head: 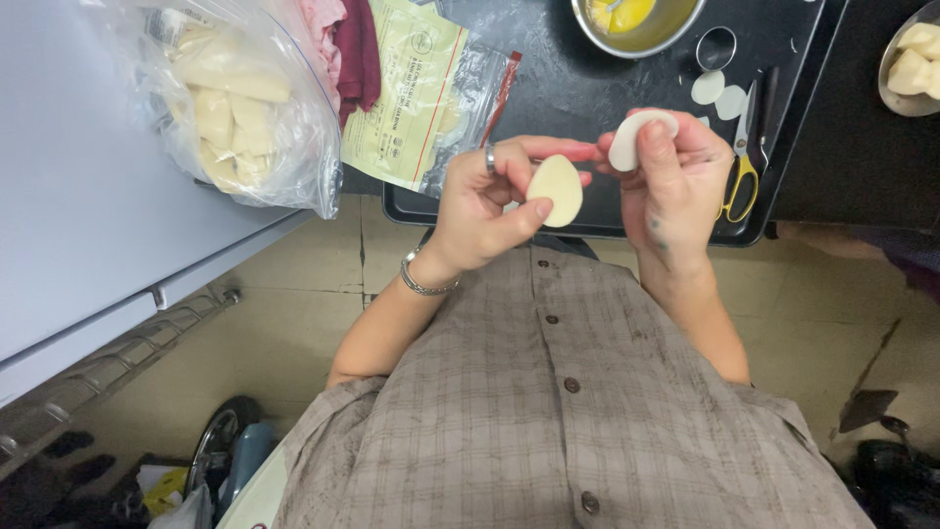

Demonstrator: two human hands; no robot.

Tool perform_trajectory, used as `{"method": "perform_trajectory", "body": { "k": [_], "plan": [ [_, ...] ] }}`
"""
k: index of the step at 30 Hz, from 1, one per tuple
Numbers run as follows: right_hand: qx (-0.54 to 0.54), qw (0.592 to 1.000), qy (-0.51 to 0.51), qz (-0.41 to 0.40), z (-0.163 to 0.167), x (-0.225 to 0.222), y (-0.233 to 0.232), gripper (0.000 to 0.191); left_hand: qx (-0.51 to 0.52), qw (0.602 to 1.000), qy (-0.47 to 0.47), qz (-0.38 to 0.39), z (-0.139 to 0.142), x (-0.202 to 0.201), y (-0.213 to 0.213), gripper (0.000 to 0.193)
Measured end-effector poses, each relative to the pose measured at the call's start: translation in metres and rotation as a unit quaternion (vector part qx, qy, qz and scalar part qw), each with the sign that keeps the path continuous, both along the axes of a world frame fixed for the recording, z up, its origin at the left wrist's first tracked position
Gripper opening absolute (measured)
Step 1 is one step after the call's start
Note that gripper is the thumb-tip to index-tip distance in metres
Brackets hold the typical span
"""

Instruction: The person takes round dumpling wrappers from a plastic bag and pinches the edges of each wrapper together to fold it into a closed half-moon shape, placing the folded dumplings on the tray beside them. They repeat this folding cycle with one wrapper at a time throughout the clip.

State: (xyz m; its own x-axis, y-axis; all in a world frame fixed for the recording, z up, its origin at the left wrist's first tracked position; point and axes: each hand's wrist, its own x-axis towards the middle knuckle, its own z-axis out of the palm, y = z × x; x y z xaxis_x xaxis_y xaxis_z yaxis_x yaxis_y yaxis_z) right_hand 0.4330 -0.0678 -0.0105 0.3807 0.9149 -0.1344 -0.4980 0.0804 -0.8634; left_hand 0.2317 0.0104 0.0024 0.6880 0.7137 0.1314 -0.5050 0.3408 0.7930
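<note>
Far left, on the grey surface: clear bag (240,108) of pale dough pieces, sagging over the edge; could slide off if bumped.
Printed packet (411,93): lies half on the black tray (587,93), near the left wrist; a sleeve or elbow could drag it.
Left hand (485,206): fingers (519,217) pinch one round dough wrapper (556,189) by its edge, held in the air over the tray's front rim.
Risk: thin disc, light pinch; it could tear or drop to the tiled floor (313,284) below.
Right hand (671,181): fingers pressed on a second wrapper (638,137), held edge-on, just beside the first.
Risk: the two discs could touch and stick.
Desk, right: spare discs (720,95), ring cutter (716,47), yellow-handled scissors (741,162), bowl of yellow liquid (636,22) well behind; the blades lie close to the right knuckles.
</note>
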Motion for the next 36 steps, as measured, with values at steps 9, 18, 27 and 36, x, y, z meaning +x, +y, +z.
{"method": "perform_trajectory", "body": {
  "k": [9, 18, 27, 36],
  "plan": [
    [-0.063, 0.99, 0.097, 0.076, -0.015, 0.017, 0.01, 0.042, -0.045, 0.996, 0.026, 0.07, -0.027, -0.001, 0.002, 0.018],
    [-0.093, 0.986, 0.048, 0.132, -0.033, 0.021, 0.018, 0.04, -0.077, 0.991, 0.071, 0.081, -0.032, -0.003, 0.003, 0.011],
    [0.067, 0.92, -0.373, 0.102, 0.005, 0.002, 0.002, 0.022, 0.053, 0.983, 0.144, 0.102, -0.014, -0.003, 0.0, 0.015],
    [0.086, 0.882, -0.438, 0.147, 0.066, 0.0, 0.0, 0.018, 0.207, 0.953, 0.2, 0.089, 0.026, -0.005, -0.005, 0.013]
  ]
}}
